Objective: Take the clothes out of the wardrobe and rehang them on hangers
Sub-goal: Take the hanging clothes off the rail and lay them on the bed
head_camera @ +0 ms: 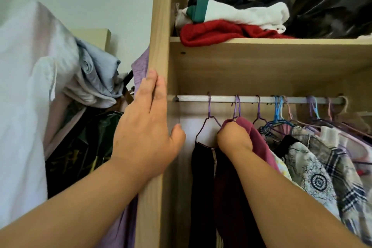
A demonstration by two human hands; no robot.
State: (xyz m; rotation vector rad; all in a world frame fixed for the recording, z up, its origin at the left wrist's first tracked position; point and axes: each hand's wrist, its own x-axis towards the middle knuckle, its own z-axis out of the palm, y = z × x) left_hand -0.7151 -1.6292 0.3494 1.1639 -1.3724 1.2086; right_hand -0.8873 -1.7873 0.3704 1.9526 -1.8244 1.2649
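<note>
- The left hand (149, 127) lies flat against the front edge of the wardrobe's left side panel (159, 46). Its fingers are straight and together and grasp nothing, and the thumb sticks out towards the inside.
- The right hand (234, 137) is clenched on the top edge of a pink garment (259, 143) that hangs near the left end of the rail (251, 99). Whether hanger wire is also in the grip cannot be told.
- Just left of that fist, a purple wire hanger (209, 115) hooks over the rail and carries a dark maroon garment (203, 187) that hangs straight down.
- Further right along the rail, blue and lilac hangers crowd together, holding a patterned garment (314, 177) and a plaid one (346, 183).
- On the shelf (261, 41) above the rail sits a stack of folded clothes, with a red knit (211, 32) at the bottom near the shelf's left end and a black plastic bag (332, 2) beside the stack on the right.
- Outside the wardrobe, left of the side panel, a white cloth (24, 86), a grey-blue cloth (96, 74) and a lilac cloth (141, 64) are heaped or draped.
</note>
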